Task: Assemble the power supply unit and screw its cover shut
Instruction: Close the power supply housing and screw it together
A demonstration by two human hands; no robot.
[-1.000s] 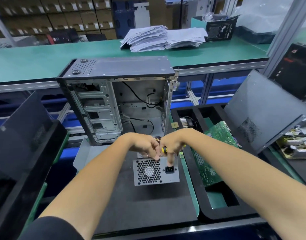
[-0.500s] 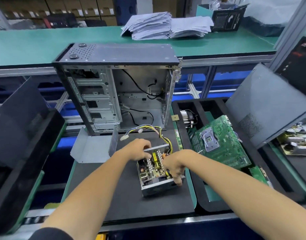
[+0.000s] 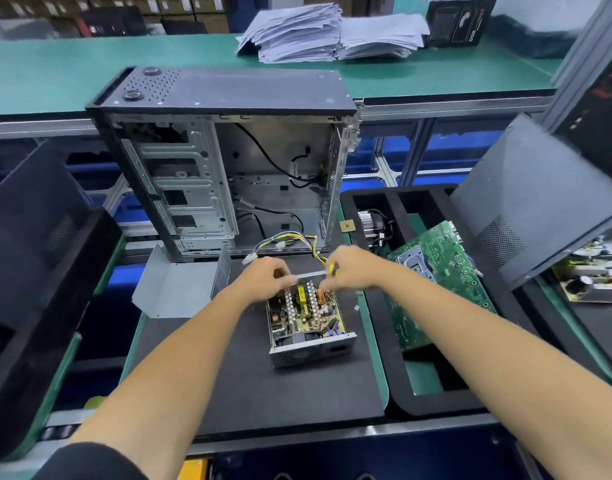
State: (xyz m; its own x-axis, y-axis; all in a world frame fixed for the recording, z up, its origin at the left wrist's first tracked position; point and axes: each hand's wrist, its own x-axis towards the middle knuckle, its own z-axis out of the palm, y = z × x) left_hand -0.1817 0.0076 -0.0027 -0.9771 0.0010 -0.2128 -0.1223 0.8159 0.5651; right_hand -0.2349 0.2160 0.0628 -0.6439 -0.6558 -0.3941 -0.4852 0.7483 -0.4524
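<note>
Computer case (image 3: 225,161) — open-sided, upright at the back of the black mat (image 3: 263,386), drive bays to the left, black cables loose inside. Foam tray (image 3: 432,403) just right of the mat, holding a green motherboard (image 3: 436,282) tilted against its dividers and a finned cooler (image 3: 368,223) in a rear compartment. Dark side panel (image 3: 526,199) leaning at the tray's right. Stacks of paper (image 3: 329,32) on the green table (image 3: 90,71) behind — a black box (image 3: 458,20) beside them.
</note>
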